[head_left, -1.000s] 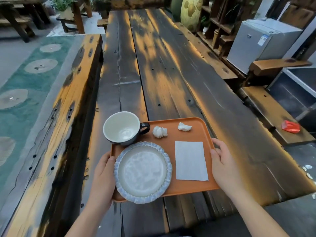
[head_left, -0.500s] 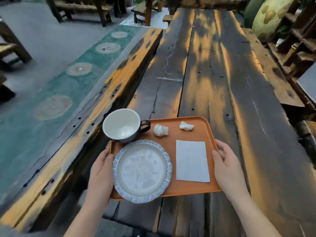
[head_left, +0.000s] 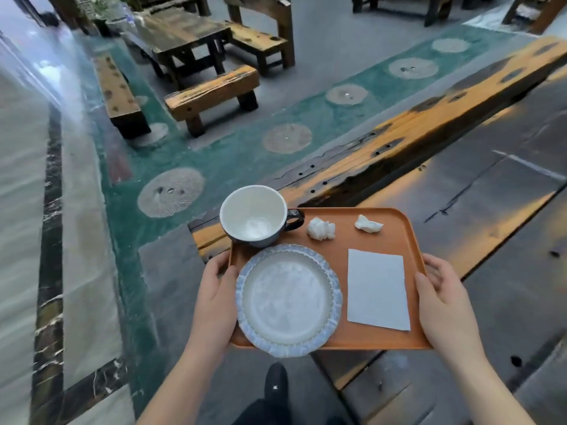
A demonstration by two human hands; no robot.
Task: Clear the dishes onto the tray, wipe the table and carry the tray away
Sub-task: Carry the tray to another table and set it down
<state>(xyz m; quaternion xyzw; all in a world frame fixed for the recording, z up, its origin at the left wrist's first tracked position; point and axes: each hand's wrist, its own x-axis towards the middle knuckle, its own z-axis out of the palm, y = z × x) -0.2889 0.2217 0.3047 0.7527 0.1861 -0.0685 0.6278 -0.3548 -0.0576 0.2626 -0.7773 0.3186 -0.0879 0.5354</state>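
Both hands, left hand (head_left: 216, 297) and right hand (head_left: 445, 305), have fingers curled round the flat orange plastic tray (head_left: 395, 231), held clear of the dark plank table (head_left: 497, 185), but honestly the white dark-handled mug (head_left: 254, 214) overhanging the tray's far-left corner and the scalloped blue-rimmed plate (head_left: 288, 299) poking past its near edge could slide off on any tilt.

The plate (head_left: 288, 299) hides the tray's (head_left: 395, 231) near-left corner; the fingers of both hands lie hidden beneath the tray.

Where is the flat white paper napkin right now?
In the head view the flat white paper napkin lies on the right half of the orange plastic tray, beside the blue-rimmed plate and near the right hand.
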